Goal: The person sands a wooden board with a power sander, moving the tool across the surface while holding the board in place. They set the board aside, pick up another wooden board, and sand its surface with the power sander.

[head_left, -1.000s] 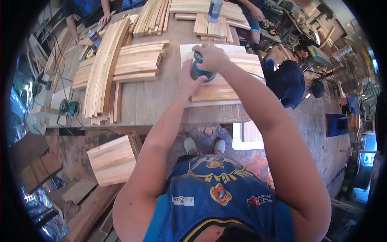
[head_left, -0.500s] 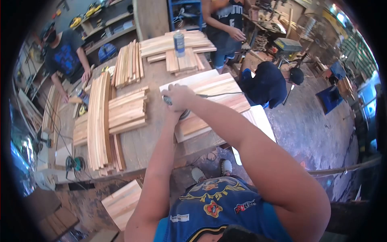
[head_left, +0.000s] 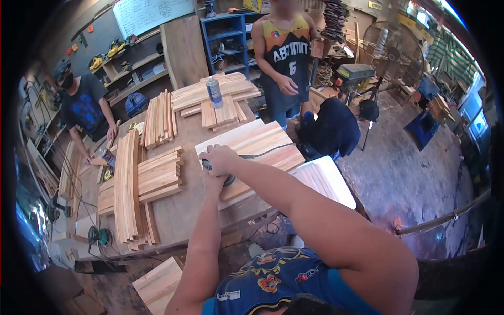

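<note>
Both my hands meet on a handheld power sander [head_left: 229,180], its round base on a glued wood panel [head_left: 262,139]. My right hand [head_left: 223,159] is closed over the top of the tool, with the dark grip end showing past its fingers. Below it, my left hand [head_left: 214,181] reaches up to the same sander; its fingers are largely hidden by the right hand. From the tool a dark cord runs right across the panel. Under the panel's left edge lies a pale board [head_left: 202,148].
Stacked wood strips [head_left: 126,189] cover the left of the workbench [head_left: 197,199]. A spray can [head_left: 214,93] stands on strips at the back. Another sander [head_left: 100,236] sits at the front left corner. One person stands left, another behind the bench; a third crouches right.
My view has tilted up, showing more of the far wall and whiteboard. Both hands stay on the sander on the panel, near its left edge.
</note>
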### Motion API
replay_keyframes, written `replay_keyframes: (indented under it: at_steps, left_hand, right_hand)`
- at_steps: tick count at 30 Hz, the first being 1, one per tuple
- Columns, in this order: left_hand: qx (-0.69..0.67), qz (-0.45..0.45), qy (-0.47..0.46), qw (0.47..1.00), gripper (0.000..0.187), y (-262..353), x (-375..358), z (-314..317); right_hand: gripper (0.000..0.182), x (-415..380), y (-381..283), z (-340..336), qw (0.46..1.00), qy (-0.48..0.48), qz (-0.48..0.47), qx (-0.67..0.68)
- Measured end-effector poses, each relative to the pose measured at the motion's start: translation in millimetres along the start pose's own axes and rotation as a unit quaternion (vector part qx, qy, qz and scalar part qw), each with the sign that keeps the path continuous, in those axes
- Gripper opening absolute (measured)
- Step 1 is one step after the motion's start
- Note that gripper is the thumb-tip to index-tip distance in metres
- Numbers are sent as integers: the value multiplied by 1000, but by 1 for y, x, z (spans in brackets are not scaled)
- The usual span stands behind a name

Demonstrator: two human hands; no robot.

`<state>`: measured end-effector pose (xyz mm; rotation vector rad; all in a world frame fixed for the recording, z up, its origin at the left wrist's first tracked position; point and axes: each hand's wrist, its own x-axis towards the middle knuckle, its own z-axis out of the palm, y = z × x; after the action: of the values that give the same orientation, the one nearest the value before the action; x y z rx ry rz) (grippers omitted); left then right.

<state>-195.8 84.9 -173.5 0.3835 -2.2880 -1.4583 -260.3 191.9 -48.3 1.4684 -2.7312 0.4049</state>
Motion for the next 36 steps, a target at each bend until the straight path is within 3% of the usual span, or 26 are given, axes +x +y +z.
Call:
replay_keyframes:
  at_steps: [6, 8, 10, 12, 17, 20, 22, 24, 36]
  left_hand:
    - [-23, -22, 29, 999, 84, 9, -13, 18]
    - [28, 16, 57, 998, 86, 7, -17, 26]
    - [-20, 21, 56, 998, 83, 8, -20, 33]
    - [127, 40, 42, 990, 75, 8, -16, 40]
    - [-20, -25, 65, 997, 72, 59, -35, 50]
    - [-28, -6, 100, 995, 72, 29, -28, 66]
    - [14, -13, 111, 994, 72, 46, -29, 60]
    - [-56, -25, 81, 995, 72, 60, -34, 53]
    - [-19, -36, 123, 992, 73, 5, -13, 18]
  right_hand:
    - [60, -12, 12, -6, 1000, -28, 2, 12]
    - [59, -18, 15, -8, 1000, -16, -10, -2]
    - [58, -20, 21, -5, 1000, -18, -5, -3]
    - [59, -23, 28, -5, 1000, -15, -4, -4]
    - [59, -31, 45, -13, 999, -13, -34, -4]
    - [59, -40, 48, -9, 1000, -10, -17, -5]
    - [57, -35, 48, -14, 1000, -14, -12, -3]
    - [57, -33, 45, -14, 1000, -22, -18, -12]
    - [55, 11, 11, 2, 999, -26, -24, -16]
